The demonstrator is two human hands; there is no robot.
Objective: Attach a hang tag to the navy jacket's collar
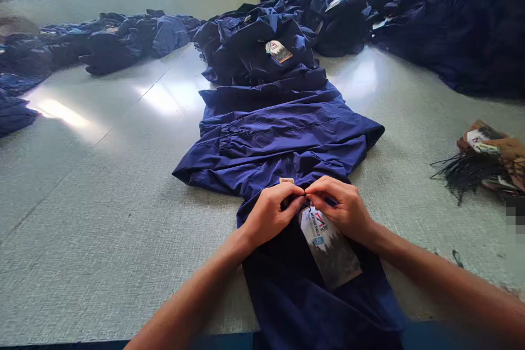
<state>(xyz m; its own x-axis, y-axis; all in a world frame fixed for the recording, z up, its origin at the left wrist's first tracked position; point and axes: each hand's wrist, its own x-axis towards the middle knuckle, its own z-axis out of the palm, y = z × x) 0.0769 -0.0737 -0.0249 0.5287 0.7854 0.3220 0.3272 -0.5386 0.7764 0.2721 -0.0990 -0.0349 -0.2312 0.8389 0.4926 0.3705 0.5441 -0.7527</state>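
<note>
A navy blue nylon jacket (283, 131) lies spread lengthwise on the table, its lower part running towards me. On it rests a large printed cardboard hang tag (328, 246), white at the top and dark below. My left hand (273, 214) and my right hand (338, 209) meet above the tag, their fingertips pinching a small thin item at its top end, most likely the tag's cord. The fingers hide exactly what they hold. A small tan label (286, 180) shows just beyond my left fingers.
Folded navy jackets with tags (256, 49) are stacked beyond this one, and more navy garments (118, 38) lie along the far left. A dark heap (459, 27) fills the far right. A bundle of tags and black cords (484, 161) sits at right on the grey table (102, 202).
</note>
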